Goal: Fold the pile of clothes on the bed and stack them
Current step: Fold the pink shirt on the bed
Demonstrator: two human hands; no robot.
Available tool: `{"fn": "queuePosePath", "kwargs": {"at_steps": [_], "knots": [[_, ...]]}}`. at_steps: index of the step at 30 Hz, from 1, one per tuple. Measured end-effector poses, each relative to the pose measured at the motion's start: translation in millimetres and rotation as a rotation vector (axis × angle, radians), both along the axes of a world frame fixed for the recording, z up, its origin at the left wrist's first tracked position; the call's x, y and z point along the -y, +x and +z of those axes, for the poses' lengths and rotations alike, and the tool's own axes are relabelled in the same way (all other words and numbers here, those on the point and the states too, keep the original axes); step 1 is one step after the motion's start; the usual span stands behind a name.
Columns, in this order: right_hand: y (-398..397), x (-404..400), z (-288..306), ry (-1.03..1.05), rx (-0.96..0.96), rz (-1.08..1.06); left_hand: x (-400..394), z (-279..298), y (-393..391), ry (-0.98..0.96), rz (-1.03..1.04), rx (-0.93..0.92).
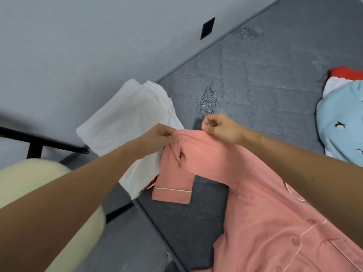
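**Both hands lifting the sleeve of a pink shirt**

Bed — grey quilted cover with stitched leaf motifs, runs beyond and under both hands.

Pink shirt — button-front with white piping, spread flat on the bed below the right forearm, buttons and a chest pocket visible. Its sleeve is raised off the cover and spans between the two hands; the piped cuff hangs down just below the left hand.

White folded garment — lies at the bed's edge, directly behind and to the outside of the left hand; a bit of red shows under its near corner.

Light blue garment — well off to the outside of the right hand, at the frame edge, with white and red cloth behind it.

Left hand — fingers and thumb curled, pinching the sleeve's top fold.

Right hand — fingers closed into a tight pinch on the same fold, near the left hand.
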State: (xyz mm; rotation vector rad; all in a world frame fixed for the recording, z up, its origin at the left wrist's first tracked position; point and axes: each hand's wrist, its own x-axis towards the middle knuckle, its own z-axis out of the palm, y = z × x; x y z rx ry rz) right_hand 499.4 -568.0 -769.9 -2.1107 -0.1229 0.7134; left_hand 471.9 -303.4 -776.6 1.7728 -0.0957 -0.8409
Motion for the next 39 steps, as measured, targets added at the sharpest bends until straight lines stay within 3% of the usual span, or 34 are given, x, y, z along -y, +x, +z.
{"fn": "queuePosePath", "kwargs": {"at_steps": [7, 10, 16, 22, 25, 31, 35, 39], "knots": [[-2, -39, 9, 0.0, -0.057, 0.157, 1, 7, -5, 0.081, 0.126, 0.158], [3, -42, 14, -0.005, -0.048, 0.143, -9, 13, -3, 0.058, 0.097, 0.068], [12, -49, 18, -0.005, -0.049, 0.149, -53, 33, 14, 0.147, -0.206, -0.256], [19, -45, 18, -0.032, -0.041, 0.134, -87, 43, 25, 0.249, -0.182, -0.342], [24, -39, 16, -0.048, -0.02, 0.127, -104, 39, 26, 0.312, -0.156, -0.276], [32, -41, 1, -0.136, 0.063, 0.099, -141, 34, 28, 0.307, 0.09, -0.099], [33, -46, -14, -0.217, 0.106, 0.048, -158, 23, 21, 0.241, 0.394, -0.072], [26, -61, -23, -0.517, 0.21, 0.052, -155, 7, 9, 0.222, 0.621, 0.03]]}}
